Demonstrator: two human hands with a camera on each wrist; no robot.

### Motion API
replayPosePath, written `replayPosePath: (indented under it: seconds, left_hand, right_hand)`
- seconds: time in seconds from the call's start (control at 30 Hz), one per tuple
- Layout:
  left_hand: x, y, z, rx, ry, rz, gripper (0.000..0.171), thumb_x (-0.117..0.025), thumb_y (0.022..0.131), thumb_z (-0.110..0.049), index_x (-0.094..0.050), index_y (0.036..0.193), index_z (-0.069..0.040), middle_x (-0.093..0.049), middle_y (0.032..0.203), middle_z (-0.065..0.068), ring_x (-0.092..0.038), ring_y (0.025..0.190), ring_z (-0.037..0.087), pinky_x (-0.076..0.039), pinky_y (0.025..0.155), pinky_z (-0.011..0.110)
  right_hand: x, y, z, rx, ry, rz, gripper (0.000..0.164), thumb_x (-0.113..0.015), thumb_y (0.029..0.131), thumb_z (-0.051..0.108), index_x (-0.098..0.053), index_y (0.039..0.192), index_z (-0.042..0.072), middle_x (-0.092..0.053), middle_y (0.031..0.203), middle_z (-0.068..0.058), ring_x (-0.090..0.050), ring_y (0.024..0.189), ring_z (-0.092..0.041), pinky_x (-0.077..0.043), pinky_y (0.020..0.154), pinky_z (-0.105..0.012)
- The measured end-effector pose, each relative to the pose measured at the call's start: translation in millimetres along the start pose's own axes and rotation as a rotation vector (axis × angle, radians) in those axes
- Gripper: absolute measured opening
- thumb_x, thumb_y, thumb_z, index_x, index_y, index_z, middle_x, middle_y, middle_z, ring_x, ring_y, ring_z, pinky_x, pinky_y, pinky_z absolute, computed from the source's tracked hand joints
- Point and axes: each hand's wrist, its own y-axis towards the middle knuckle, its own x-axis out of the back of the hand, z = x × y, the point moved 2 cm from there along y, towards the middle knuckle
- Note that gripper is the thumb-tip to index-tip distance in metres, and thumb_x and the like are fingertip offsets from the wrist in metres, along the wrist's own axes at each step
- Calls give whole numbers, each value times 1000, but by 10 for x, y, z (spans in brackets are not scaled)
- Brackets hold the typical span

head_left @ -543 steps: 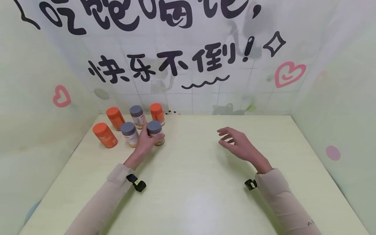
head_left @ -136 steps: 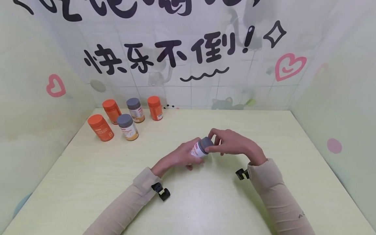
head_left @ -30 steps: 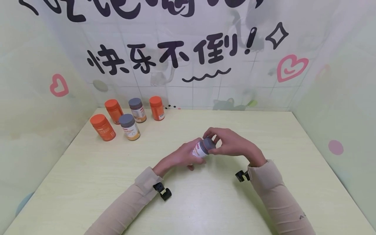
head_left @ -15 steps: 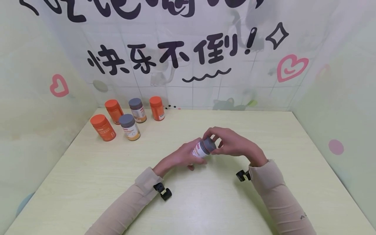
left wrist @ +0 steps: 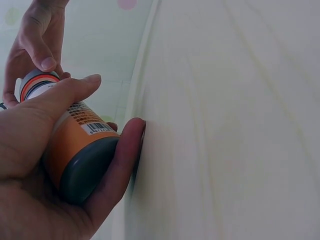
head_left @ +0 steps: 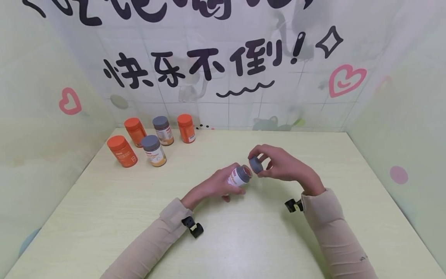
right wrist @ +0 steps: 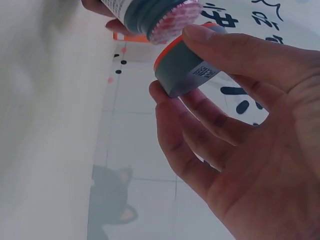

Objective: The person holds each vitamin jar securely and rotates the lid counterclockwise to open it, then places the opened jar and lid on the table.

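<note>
Since the frame half a second earlier, the round dark-grey plastic lid with an orange inner edge [head_left: 256, 165] has come away from the jar and shifted right with the right hand [head_left: 283, 164], while the left hand [head_left: 220, 183] has kept its place. The right thumb and fingertips pinch the lid by its sides, just beside the mouth; the left fingers and thumb are wrapped round the white-and-orange cylindrical jar with a dark-grey collar [head_left: 235, 177], held tilted over the middle of the pale wooden table [head_left: 223, 244], its mouth facing right. To do this lift-off well, the left grip should probably stay firm and the tilt go no further, with the lid drawn straight off along the jar's axis and held by its rim. Across the jar's mouth, the right wrist view shows a red-and-white patterned surface [right wrist: 175, 22]; whether it is a seal or the contents, one cannot tell. At the far left, three orange jars with orange lids [head_left: 122, 152] and two white-labelled jars with grey lids [head_left: 154, 152] stand with lids on, so what they hold is hidden.
</note>
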Motion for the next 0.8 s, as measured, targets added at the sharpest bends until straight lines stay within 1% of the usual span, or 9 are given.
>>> replayPosePath:
  seconds: [0.13, 0.3, 0.5, 0.63, 0.73, 0.8]
  left_hand:
    - [-6, 13, 5, -15, 0, -3, 55, -83, 87, -17, -52, 131, -24, -61, 107, 9, -64, 84, 22, -61, 52, 38]
    - [-2, 2, -3, 4, -1, -5, 55, -85, 85, -16, -52, 130, -22, -62, 102, 9, -64, 79, 21, -61, 52, 38]
    - [-11, 4, -2, -2, -6, -13, 57, -86, 84, -16, -53, 129, -24, -62, 102, 8, -64, 77, 20, -62, 52, 39]
    - [-38, 23, 15, -11, -36, -33, 59, -86, 84, -17, -53, 131, -27, -62, 104, 8, -65, 77, 20, -63, 54, 41]
    - [-56, 54, 10, -14, -74, -52, 57, -85, 85, -19, -51, 131, -24, -61, 105, 11, -66, 80, 22, -64, 58, 43]
    - [-53, 84, -19, -14, -104, -74, 59, -85, 86, -19, -49, 132, -22, -61, 107, 12, -66, 84, 23, -64, 60, 43]
  right_hand:
    - [129, -72, -65, -53, -12, -30, 47, -81, 84, 4, -62, 126, 15, -66, 121, -5, -68, 107, -25, -60, 80, -33]
    - [298, -179, -164, -137, -53, -58, 46, -82, 87, 13, -63, 128, 17, -68, 118, -4, -68, 104, -24, -59, 82, -35]
    - [493, -332, -253, -228, -60, -106, 47, -80, 90, 21, -61, 133, 17, -67, 122, -8, -67, 108, -25, -59, 86, -36]
    - [633, -472, -325, -281, -76, -151, 48, -78, 93, 27, -60, 136, 17, -67, 125, -12, -67, 110, -28, -58, 85, -36]
    - [740, -583, -371, -323, -82, -180, 49, -76, 94, 30, -58, 138, 17, -66, 127, -14, -67, 111, -29, -56, 85, -37]
    - [805, -644, -406, -341, -84, -197, 50, -75, 95, 31, -57, 139, 17, -65, 129, -16, -67, 112, -31, -55, 85, -37]
